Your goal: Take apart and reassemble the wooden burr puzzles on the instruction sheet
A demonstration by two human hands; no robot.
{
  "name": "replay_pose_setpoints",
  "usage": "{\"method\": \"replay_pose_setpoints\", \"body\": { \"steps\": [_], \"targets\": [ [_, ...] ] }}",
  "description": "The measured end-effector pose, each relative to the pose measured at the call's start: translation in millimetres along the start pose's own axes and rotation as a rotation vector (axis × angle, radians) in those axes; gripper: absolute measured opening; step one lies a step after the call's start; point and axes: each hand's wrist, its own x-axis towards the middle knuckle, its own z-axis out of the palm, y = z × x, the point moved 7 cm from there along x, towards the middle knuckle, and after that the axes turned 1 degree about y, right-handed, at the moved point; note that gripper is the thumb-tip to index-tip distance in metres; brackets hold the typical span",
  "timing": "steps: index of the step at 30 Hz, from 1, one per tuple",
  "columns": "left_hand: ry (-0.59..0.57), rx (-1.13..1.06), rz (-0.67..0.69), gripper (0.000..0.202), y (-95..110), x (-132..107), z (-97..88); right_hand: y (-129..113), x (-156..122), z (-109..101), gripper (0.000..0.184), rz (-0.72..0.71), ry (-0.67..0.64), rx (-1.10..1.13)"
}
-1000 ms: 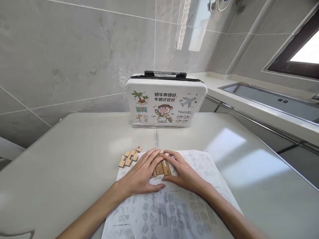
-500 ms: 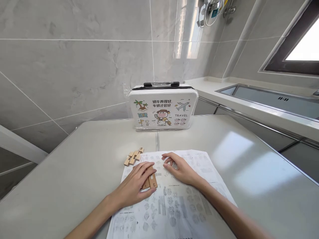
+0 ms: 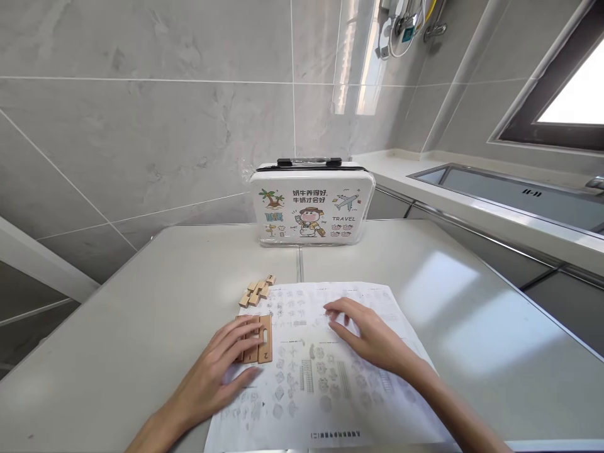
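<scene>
My left hand lies with fingers spread over several flat wooden pieces set side by side; the numbers 1 and 2 show on two of them. Part of these pieces is hidden beneath the fingers. My right hand hovers over the printed sheet, fingers curved and apart, with nothing seen between them. Just beyond the left hand sits a cluster of small wooden blocks, at the sheet's upper left corner.
A white case in clear plastic stands upright at the back of the table, against the tiled wall. On the right are a counter with a sink and a window.
My left hand and the flat wooden pieces have shifted left, and more of the pieces shows. My right hand has moved right, away from them. The view has shifted slightly.
</scene>
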Motion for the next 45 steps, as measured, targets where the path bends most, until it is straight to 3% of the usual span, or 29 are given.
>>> {"method": "replay_pose_setpoints", "body": {
  "steps": [4,8,11,18,30,45],
  "targets": [
    [0.222,-0.101,-0.263,0.019,-8,-23,-12.3,16,-65,-22,0.029,0.161,0.227,0.051],
    [0.273,-0.169,-0.561,0.041,-20,-43,-6.3,55,-116,-17,0.033,0.367,0.383,0.166],
    [0.283,-0.192,-0.653,0.049,-25,-50,-1.7,69,-130,-10,0.039,0.403,0.454,0.234],
    [0.235,-0.102,-0.595,0.044,-17,-42,4.1,62,-135,-11,0.040,0.428,0.586,0.249],
    [0.234,0.032,-0.451,0.040,-13,-38,6.0,58,-128,-14,0.040,0.375,0.580,0.234],
    [0.275,-0.012,-0.493,0.042,-5,-32,0.2,57,-124,-17,0.044,0.375,0.585,0.205]
  ]
}}
